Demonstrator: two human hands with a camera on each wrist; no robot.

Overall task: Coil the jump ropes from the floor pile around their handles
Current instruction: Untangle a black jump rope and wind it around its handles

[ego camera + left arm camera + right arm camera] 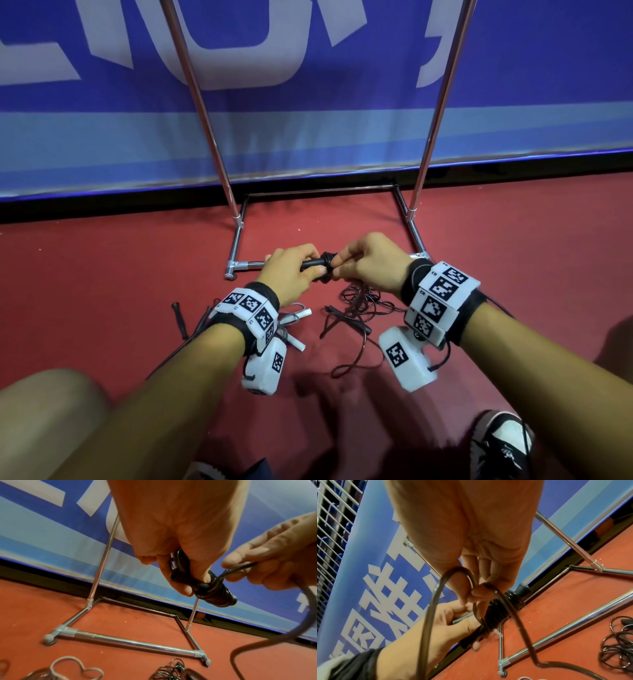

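- Head view: the black handles (313, 263) are gripped by the curled fingers of the left hand (291, 274), above the red floor (120, 274). The black rope (328, 270), already wound in some turns around the handles, is pinched by the right hand (371, 265). A loose tangle of rope (356, 308) is seen on the floor under the hands, and a grey rope with white handles (294, 317) lies near the left wrist. A chrome rack (239, 265) stands behind.
- Left wrist view: the handles (212, 595) are held tight, with coils at their end.
- Right wrist view: a loop of the rope (436, 595) is held between thumb and fingers (479, 592), touching the coils.
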